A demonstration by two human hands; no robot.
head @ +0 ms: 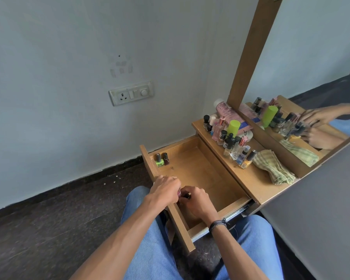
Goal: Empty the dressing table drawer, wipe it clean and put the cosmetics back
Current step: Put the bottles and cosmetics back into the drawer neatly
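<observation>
Pale wall, open drawer point(200, 174) under worktop point(257, 184). Right hand point(194, 201) pinches small dark item point(186, 195) at drawer's near edge. Left hand point(166, 186) curled alongside, grip hidden. Two polish bottles point(162, 159) upright in far-left corner, nearer left hand.

drawer point(200, 172): pulled open | green polish point(159, 161), dark polish point(166, 159): upright, far-left corner

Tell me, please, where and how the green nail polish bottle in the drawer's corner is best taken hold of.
Pinch its black cap from straight above. The green nail polish bottle stands upright in a corner of the drawer, walls on two sides and the dark red nail polish bottle close beside it, so only the cap is free.
</observation>
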